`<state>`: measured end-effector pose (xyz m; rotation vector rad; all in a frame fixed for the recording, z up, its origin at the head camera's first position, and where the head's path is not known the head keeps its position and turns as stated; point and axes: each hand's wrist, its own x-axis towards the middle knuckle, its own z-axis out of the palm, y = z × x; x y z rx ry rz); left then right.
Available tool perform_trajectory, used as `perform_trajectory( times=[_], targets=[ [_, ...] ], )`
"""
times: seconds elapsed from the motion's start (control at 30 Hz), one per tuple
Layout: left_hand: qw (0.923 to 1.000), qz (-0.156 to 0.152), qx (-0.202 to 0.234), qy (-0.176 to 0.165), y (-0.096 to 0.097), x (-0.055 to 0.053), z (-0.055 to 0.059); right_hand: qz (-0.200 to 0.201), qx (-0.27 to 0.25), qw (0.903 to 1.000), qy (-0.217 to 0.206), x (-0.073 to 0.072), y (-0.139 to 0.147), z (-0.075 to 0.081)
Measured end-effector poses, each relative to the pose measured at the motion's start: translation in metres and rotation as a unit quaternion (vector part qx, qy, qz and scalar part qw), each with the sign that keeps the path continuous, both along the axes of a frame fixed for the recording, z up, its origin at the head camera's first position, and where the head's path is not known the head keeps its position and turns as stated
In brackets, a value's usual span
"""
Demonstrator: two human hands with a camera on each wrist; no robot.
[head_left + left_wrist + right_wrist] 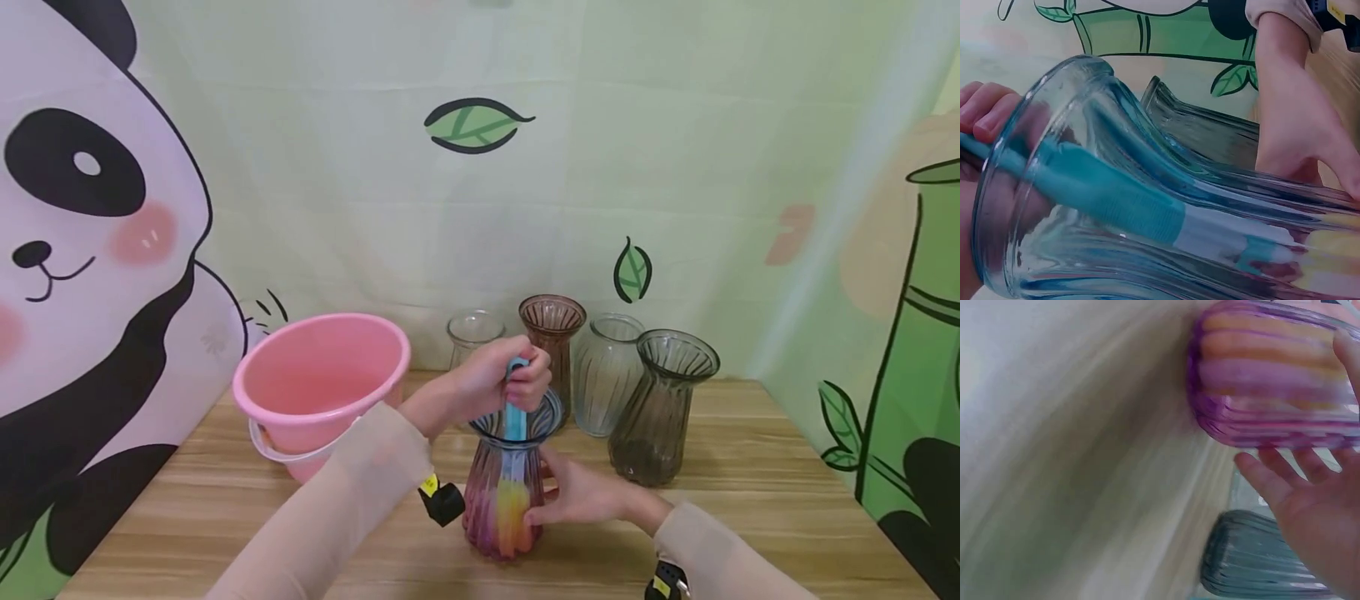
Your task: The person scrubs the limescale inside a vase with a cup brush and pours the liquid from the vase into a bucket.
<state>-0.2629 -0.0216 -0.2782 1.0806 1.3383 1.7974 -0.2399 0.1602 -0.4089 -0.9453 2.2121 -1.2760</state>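
My left hand (497, 379) grips the blue handle of a brush (515, 423) from above the vase mouth. The brush stands down inside a ribbed glass vase (480, 492), which fades from blue at the flared rim to purple at the base. Through the glass, the yellow and orange sponge head (512, 517) shows near the bottom. My right hand (588, 493) holds the vase low on its right side, thumb in front and fingers behind. In the left wrist view, the brush handle (1116, 194) runs down through the vase neck.
A pink bucket (322, 367) stands at the left on the wooden table (720, 533). Behind the held vase are a clear vase (474, 327), a brown vase (551, 321) and another clear vase (602, 379). A grey vase (651, 421) stands close to my right hand.
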Motion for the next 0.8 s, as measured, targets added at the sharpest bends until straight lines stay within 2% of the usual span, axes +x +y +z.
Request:
perform_trajectory(
  times=[0.17,0.33,0.53,0.67,0.8],
  targets=[
    [1.0,0.004,-0.004,0.002,0.0,0.001,0.0,0.029,0.055,0.998,0.001,-0.004,0.003,0.01],
    [1.0,0.007,-0.002,-0.002,0.0,0.002,0.002,0.028,0.046,0.9985,-0.013,-0.008,0.002,0.008],
    [0.9998,0.015,0.005,-0.007,0.003,0.005,0.008,-0.002,0.026,0.9996,0.009,-0.007,0.001,0.001],
    [0.9993,0.037,0.007,-0.002,0.004,0.01,0.023,-0.01,0.011,0.9999,0.008,-0.005,-0.001,-0.002],
    [0.998,0.06,0.005,0.016,0.001,0.014,0.047,-0.019,0.004,0.9998,0.009,-0.003,-0.002,-0.004]
  ],
)
